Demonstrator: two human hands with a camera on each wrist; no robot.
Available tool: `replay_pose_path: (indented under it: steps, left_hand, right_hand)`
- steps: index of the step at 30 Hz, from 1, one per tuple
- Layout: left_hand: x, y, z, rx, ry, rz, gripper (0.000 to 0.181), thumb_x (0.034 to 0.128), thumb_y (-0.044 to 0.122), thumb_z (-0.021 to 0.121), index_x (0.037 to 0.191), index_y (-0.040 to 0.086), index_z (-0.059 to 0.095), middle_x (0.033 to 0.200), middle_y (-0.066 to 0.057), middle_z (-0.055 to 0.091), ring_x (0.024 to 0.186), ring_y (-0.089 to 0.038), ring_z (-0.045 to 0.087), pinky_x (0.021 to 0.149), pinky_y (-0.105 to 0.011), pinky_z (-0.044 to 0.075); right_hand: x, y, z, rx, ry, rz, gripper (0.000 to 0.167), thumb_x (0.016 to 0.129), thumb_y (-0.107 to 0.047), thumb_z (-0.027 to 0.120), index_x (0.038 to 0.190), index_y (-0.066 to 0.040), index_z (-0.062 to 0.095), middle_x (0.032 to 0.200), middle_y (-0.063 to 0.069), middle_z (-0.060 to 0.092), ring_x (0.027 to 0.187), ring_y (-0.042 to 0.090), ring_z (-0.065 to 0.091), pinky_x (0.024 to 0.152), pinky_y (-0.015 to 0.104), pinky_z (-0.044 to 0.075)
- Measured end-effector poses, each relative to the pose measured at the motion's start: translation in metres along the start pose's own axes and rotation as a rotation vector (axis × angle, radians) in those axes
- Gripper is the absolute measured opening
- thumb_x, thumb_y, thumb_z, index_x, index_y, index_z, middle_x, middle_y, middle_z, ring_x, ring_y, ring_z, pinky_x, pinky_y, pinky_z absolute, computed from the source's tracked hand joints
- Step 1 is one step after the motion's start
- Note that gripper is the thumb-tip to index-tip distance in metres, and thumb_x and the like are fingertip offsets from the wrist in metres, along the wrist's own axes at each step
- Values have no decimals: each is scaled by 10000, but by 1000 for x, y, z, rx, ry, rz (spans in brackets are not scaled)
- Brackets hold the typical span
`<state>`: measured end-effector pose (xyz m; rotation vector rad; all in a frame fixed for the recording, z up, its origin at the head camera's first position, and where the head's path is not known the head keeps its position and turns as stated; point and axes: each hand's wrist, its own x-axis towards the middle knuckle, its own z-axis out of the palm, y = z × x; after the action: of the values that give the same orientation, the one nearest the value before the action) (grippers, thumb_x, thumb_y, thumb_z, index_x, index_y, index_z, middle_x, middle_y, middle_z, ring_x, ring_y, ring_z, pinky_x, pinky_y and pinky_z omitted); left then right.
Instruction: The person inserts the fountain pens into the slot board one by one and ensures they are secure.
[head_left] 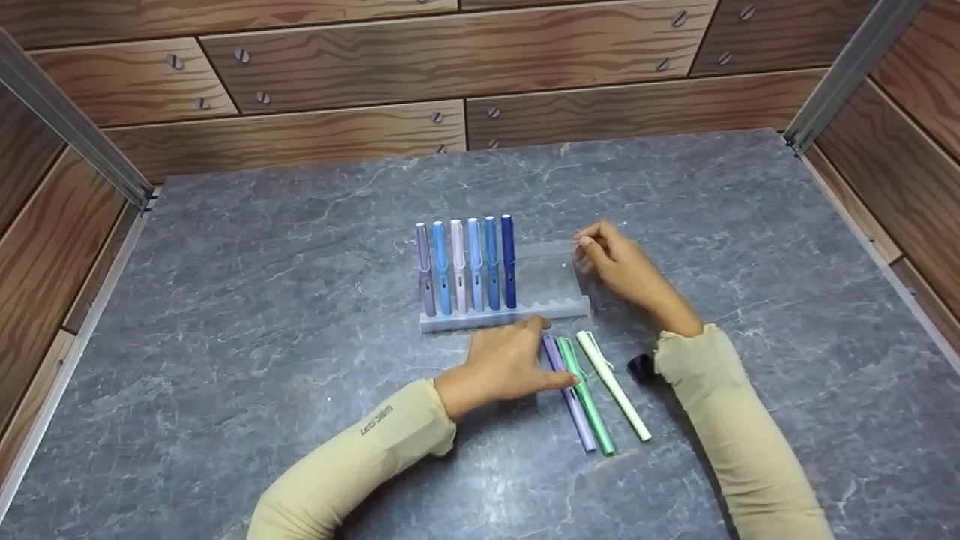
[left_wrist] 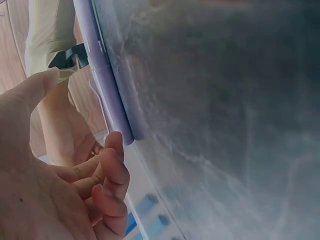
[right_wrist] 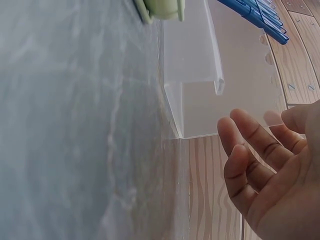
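Observation:
A clear plastic pen stand (head_left: 551,271) holds several pens (head_left: 474,262) in purple, pink and blues, side by side in its left part. My right hand (head_left: 615,262) pinches the stand's upper right corner; in the right wrist view, one fingertip shows through the clear panel (right_wrist: 240,65). Just before the stand's front lip is my left hand (head_left: 506,364), its fingers loosely bent and its thumb stretched over the loose pens. A purple pen (left_wrist: 107,80) lies nearest to it, beside a green pen (head_left: 589,397) and a pale green pen (head_left: 615,386).
Everything stands on a grey marbled tabletop (head_left: 262,300). Wood-patterned panels (head_left: 360,67) with metal corner posts enclose the back and sides. A black strap piece (head_left: 640,367) sits at the right sleeve's cuff.

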<state>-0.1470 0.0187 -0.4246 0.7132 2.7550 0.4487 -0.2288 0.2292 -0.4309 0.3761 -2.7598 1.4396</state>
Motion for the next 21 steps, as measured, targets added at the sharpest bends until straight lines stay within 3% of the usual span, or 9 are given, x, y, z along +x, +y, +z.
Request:
replay_pose_path:
  steps: [7, 15, 21]
  left_hand:
    - [4, 1, 3, 30, -39, -8, 816, 729, 682, 680, 1318, 138, 529, 973, -16, 691, 798, -206, 647, 572, -325, 454]
    - [7, 2, 7, 54, -58, -24, 786, 738, 664, 683, 1300, 135, 537, 1049, -47, 702, 882, -258, 673, 622, -366, 470]
    - [9, 1, 8, 58, -67, -18, 740, 752, 656, 676, 1249, 123, 553, 997, -37, 688, 842, -230, 654, 604, -345, 450]
  right_hand:
    - [1, 3, 1, -8, 7, -4, 291, 1037, -196, 402, 1171, 29, 530, 975, 215, 652, 744, 161, 620, 686, 233, 500]
    - [-1, -3, 1, -5, 5, 2, 282, 1037, -141, 391, 1183, 67, 512, 990, 262, 639, 771, 216, 613, 676, 210, 482]
    - [2, 4, 1, -9, 7, -8, 286, 1037, -182, 399, 1174, 35, 524, 981, 222, 651, 755, 183, 614, 674, 194, 483]
